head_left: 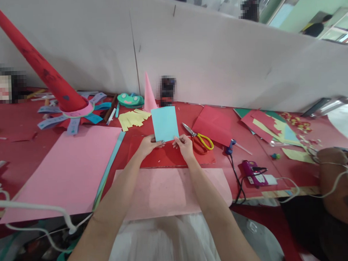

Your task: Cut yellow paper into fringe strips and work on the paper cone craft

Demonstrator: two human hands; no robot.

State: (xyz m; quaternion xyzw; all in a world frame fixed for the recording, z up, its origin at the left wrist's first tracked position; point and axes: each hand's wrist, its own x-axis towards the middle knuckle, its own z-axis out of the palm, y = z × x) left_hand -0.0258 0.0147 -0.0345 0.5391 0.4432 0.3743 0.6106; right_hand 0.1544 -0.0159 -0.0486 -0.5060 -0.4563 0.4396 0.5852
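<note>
A light blue rectangular sheet of paper (165, 124) is held upright between both hands. My left hand (149, 145) pinches its lower left corner, and my right hand (183, 145) grips its lower right corner. Beneath them lies a glossy red sheet (160, 158) on the red table. A larger pink sheet (170, 193) spreads along the table's front edge, close to my body. Scissors with yellow handles (204, 140) rest just right of my right hand. Behind the blue paper stands a pink paper cone (149, 94), with cut yellow paper pieces (133, 119) to its left.
On the left are stacked large pink sheets (69, 164) and a tall red cone (46, 70) with paper strips around its base. Red paper (213, 125), a glue gun (230, 146) and a purple power socket (254, 173) with cords lie right. Another person's arm (332, 178) rests at far right.
</note>
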